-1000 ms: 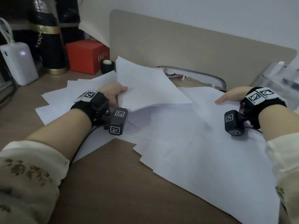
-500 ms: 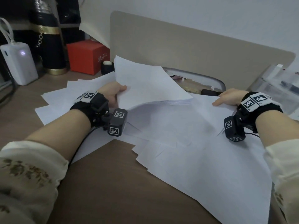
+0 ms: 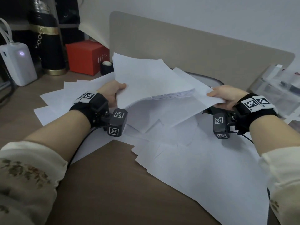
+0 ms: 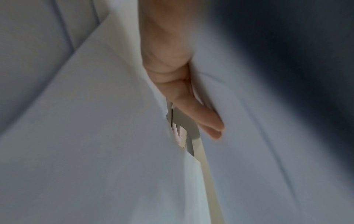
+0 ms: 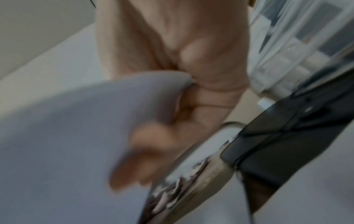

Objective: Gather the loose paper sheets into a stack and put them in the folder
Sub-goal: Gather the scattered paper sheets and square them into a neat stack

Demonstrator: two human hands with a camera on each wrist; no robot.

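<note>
My left hand (image 3: 116, 93) grips the left edge of a thick stack of white sheets (image 3: 151, 78) and holds it tilted up off the desk, thumb on top. In the left wrist view the fingers (image 4: 201, 115) lie under that paper (image 4: 95, 136). My right hand (image 3: 218, 98) pinches the right edge of a sheet (image 3: 198, 93) that reaches under the stack. The right wrist view shows this sheet (image 5: 67, 136) between thumb and fingers (image 5: 145, 151), blurred. Several loose sheets (image 3: 186, 159) lie fanned over the brown desk below. I cannot tell which object is the folder.
A beige panel (image 3: 186, 46) stands behind the papers, with a dark grey-rimmed object (image 3: 211, 79) at its foot. At the back left are a white power bank (image 3: 16, 60), a black flask (image 3: 47, 46), a red box (image 3: 86, 56) and a small black jar (image 3: 106, 67). Clear plastic holders (image 3: 276, 88) sit far right.
My right hand went from resting flat on the sheets to pinching one and lifting its edge toward the stack. The left hand keeps the stack raised in about the same place.
</note>
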